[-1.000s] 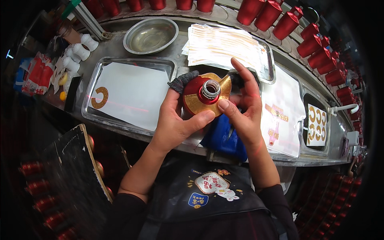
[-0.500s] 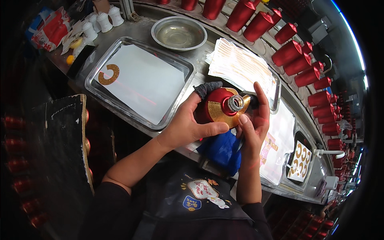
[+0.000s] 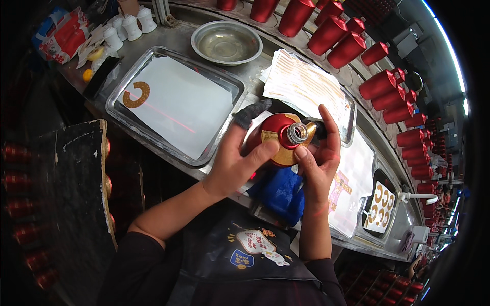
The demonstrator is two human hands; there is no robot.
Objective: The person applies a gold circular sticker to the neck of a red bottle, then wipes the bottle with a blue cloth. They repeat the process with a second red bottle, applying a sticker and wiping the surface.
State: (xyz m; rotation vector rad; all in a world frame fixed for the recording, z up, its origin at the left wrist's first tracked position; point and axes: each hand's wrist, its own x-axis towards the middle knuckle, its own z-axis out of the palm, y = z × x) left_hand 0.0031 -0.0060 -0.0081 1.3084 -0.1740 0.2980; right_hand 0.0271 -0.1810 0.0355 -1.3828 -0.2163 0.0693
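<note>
A red bottle with a bare silver threaded neck is tilted between my hands. Round its shoulder lies a curved gold label, one end of which stands off beside the neck. My left hand grips the bottle's left side, its thumb pressing on the label; a dark cover wraps one fingertip. My right hand has its thumb on the label just below the neck and its index finger stretched upward. Its other fingers curl at the bottle's far side, partly hidden. A loose C-shaped gold label rests on white paper in a metal tray.
Behind the tray stands a metal bowl of liquid. Stacked printed sheets lie beyond the bottle. Red bottles line the curved conveyor. A blue cloth hangs below my hands. Another label sheet sits near a white tap.
My left thumb has slid up the label toward the neck, and the dark-covered finger has shifted left off the bottle. The bottle has turned slightly. Bottles on the conveyor have changed position.
</note>
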